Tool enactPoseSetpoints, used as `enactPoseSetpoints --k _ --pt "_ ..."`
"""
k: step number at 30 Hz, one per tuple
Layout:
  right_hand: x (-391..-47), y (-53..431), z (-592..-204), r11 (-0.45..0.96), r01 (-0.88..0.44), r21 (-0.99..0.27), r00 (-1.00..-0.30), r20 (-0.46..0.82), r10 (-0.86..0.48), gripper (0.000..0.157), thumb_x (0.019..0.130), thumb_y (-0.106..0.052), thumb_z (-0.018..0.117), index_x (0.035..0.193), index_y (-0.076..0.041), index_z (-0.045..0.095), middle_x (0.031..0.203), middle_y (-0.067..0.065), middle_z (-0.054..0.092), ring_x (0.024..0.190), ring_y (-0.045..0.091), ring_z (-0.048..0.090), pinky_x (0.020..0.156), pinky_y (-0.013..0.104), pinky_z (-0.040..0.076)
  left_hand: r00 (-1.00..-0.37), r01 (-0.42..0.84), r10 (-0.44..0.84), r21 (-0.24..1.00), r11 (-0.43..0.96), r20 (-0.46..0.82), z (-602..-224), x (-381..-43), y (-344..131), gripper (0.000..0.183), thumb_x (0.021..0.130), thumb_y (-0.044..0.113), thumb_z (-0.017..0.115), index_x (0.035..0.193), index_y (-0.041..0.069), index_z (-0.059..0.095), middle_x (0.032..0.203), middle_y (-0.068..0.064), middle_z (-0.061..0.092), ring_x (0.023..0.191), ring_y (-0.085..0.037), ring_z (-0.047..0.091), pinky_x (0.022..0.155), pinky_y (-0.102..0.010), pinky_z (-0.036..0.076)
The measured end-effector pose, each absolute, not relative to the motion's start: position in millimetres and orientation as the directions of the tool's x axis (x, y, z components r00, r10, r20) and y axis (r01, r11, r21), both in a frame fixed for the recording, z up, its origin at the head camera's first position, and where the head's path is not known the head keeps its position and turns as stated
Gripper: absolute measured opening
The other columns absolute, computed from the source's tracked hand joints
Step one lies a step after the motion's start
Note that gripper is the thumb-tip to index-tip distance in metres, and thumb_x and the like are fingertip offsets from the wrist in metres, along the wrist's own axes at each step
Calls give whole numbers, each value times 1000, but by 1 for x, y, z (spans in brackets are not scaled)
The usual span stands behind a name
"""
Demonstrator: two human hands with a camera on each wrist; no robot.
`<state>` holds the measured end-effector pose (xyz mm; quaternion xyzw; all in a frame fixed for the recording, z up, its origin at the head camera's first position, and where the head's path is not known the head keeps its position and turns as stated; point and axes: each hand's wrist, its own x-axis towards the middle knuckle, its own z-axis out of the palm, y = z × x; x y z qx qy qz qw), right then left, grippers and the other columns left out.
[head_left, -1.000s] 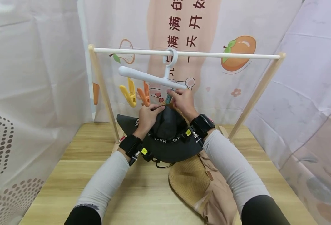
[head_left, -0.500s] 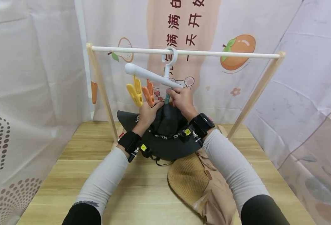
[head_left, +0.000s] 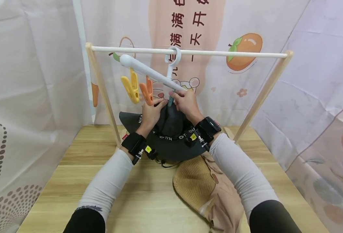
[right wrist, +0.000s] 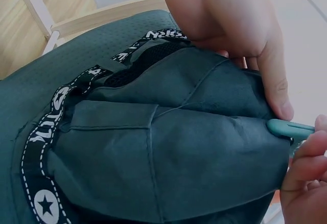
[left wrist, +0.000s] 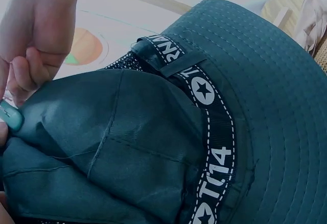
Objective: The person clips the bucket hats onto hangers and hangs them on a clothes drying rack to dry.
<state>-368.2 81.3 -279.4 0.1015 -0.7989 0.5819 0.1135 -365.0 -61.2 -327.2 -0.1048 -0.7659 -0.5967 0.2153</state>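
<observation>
While the soft, wrinkled beige cloth (head_left: pixel 228 205) and ribbed tan knit hat (head_left: pixel 193 178) lie on the table (head_left: pixel 146 197), near right, both unclipped, work is on the dark hat (head_left: pixel 172 124) at centre: smooth woven crown bunched upward, wide stitched brim, lettered band. Can't tell if brim touches table.

Left hand (head_left: pixel 151 114) pinches crown's top edge, thumb in front; right hand (head_left: pixel 187 103) has thumb and fingers clamped on the green clip (head_left: pixel 170 101), its rounded plastic tip at the crown fold. Clipping looks partway; bite unconfirmed, release not yet done.

Farther: yellow clip (head_left: pixel 130 89) and orange clip (head_left: pixel 147 91), both seemingly unused, hang left on the glossy white hanger (head_left: pixel 148 71), tilted, left end higher, hooked over the round white rod (head_left: pixel 224 52).
</observation>
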Motion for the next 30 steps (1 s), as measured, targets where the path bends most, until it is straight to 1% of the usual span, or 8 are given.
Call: enactPoseSetpoints --k 7,9,11,14,16,18,23,30 --pt "-367 86 -285 286 -269 -920 -961 274 -23 35 85 -37 65 82 -2 69 52 -3 45 40 8 43 41 20 37 -880 430 -82 858 281 468 -330 -365 -60 32 85 30 67 104 5 71 111 -14 67 112 -22 53 102 -39 39" --pt "-366 87 -286 288 -259 -922 -964 263 -24 33 86 -36 66 88 -3 70 53 -3 46 40 8 43 42 20 38 -876 438 -79 853 282 476 -331 -365 -61 34 85 30 66 105 3 71 127 -13 59 123 -20 46 108 -39 33" --pt "-366 88 -286 294 -255 -921 -966 257 -36 32 86 -34 66 93 -4 70 54 -3 47 41 8 43 44 20 39 -874 444 -93 863 241 476 -331 -365 -61 37 85 30 67 110 2 68 130 -14 57 128 -19 40 111 -40 29" --pt "-366 88 -285 312 -249 -917 -968 244 -58 30 85 -32 67 97 -5 70 55 -4 48 42 7 44 45 21 40 -874 457 -97 874 166 476 -330 -365 -61 38 84 26 68 111 -1 65 133 -16 53 129 -20 39 110 -42 30" --pt "-366 90 -285 330 -244 -912 -970 236 -64 30 85 -32 67 96 -5 70 56 -3 48 43 8 44 45 21 39 -873 466 -93 875 131 479 -329 -364 -62 37 84 24 69 111 -2 65 119 -21 60 121 -23 46 107 -43 34" --pt "-365 91 -284 351 -234 -907 -972 226 -64 28 84 -31 69 95 -6 71 58 -3 49 44 8 44 46 22 40 -866 482 -75 865 140 495 -330 -364 -62 34 85 22 68 106 -4 67 118 -22 59 117 -26 49 105 -44 36" --pt "-364 95 -283 414 -225 -882 -974 212 -78 25 83 -28 71 95 -6 72 67 0 53 48 11 46 49 25 39 -854 503 -62 850 158 517 -331 -365 -64 32 87 21 65 108 -3 66 113 -24 61 113 -31 52 104 -42 38" --pt "-363 106 -289 512 -242 -824 -970 221 -104 28 80 -23 73 100 -5 70 94 9 63 80 20 53 66 32 43 -859 488 -88 859 153 504 -329 -363 -68 29 85 20 68 104 -2 68 107 -23 61 110 -28 52 103 -42 37"
